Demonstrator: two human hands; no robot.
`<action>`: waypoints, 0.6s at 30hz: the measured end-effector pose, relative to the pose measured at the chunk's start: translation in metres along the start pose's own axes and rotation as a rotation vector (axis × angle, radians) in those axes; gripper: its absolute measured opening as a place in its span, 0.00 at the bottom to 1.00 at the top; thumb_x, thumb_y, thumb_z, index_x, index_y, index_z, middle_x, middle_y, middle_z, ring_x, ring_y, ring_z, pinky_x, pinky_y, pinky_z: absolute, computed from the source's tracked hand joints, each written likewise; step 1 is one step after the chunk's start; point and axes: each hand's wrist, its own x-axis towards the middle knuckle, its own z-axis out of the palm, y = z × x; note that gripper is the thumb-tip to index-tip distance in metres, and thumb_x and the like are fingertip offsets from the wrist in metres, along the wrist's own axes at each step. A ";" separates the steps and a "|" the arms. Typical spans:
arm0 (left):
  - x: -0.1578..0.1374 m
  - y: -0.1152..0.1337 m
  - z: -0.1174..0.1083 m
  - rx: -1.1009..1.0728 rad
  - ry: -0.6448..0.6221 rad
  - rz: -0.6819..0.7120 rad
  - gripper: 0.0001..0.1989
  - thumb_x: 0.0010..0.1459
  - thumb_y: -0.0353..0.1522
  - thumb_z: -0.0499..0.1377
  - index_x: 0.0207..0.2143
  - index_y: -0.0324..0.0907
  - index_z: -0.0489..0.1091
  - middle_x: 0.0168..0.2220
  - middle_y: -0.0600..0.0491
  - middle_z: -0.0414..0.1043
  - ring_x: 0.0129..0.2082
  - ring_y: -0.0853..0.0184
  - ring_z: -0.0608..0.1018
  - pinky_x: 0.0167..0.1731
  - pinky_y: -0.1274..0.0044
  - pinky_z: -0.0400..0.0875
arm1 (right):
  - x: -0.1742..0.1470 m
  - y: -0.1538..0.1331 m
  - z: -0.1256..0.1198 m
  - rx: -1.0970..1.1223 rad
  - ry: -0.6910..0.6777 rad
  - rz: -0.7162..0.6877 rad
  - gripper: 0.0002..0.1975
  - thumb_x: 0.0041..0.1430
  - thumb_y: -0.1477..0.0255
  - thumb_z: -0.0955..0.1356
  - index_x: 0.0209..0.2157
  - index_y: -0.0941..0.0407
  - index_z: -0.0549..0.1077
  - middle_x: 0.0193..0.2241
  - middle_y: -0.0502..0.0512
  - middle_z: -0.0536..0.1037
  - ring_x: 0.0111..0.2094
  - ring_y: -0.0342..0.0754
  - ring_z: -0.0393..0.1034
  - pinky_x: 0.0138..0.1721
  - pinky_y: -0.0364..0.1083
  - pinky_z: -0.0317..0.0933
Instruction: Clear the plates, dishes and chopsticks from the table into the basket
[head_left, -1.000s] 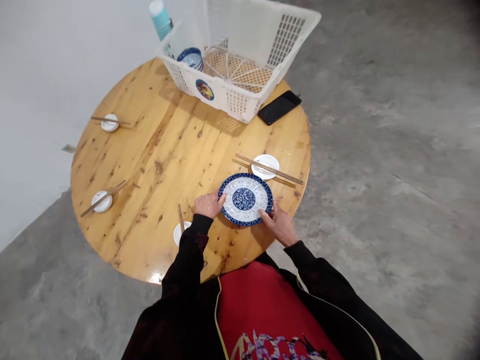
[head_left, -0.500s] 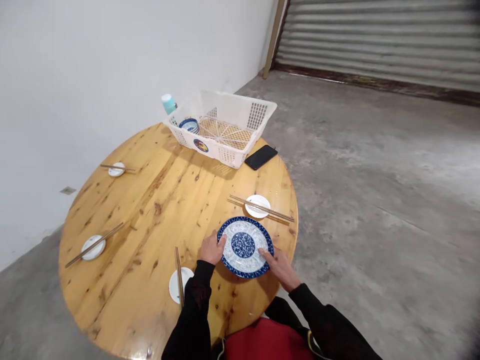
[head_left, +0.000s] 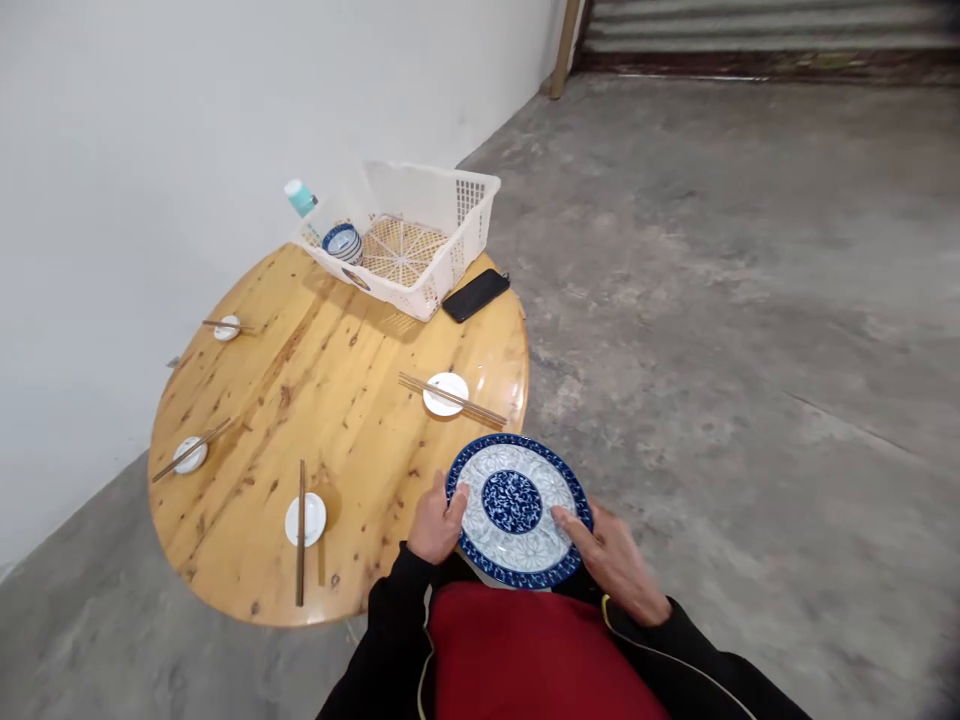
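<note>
A blue-and-white patterned plate [head_left: 511, 500] is held level in front of my body, just off the table's right front edge. My left hand [head_left: 441, 515] grips its left rim, thumb on top and fingers underneath. On the opposite side my right hand [head_left: 611, 555] holds the rim, its thumb lying across the plate's upper face. The fingers beneath the plate are hidden. Closest to the plate on the table is a small white saucer [head_left: 445, 388] with a pair of chopsticks [head_left: 486, 411] laid across it.
On the round wooden table [head_left: 352, 400] stands a white plastic basket [head_left: 397, 292] holding stacked bowls [head_left: 343, 243]. A black phone [head_left: 476, 295] lies beside it, and a light-blue bottle [head_left: 301, 198] behind. More saucers with chopsticks, one a white saucer [head_left: 315, 519], line the left side.
Both hands have drawn the plate from above the table toward my body and to the right, past the edge. The view has shifted, so the table sits farther left.
</note>
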 end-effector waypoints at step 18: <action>0.051 0.173 0.076 -0.172 0.094 0.108 0.13 0.64 0.45 0.52 0.34 0.46 0.58 0.31 0.52 0.69 0.35 0.60 0.75 0.38 0.70 0.68 | 0.071 0.008 -0.201 -0.008 -0.032 0.096 0.27 0.48 0.43 0.70 0.17 0.50 0.62 0.11 0.50 0.62 0.14 0.49 0.58 0.14 0.48 0.55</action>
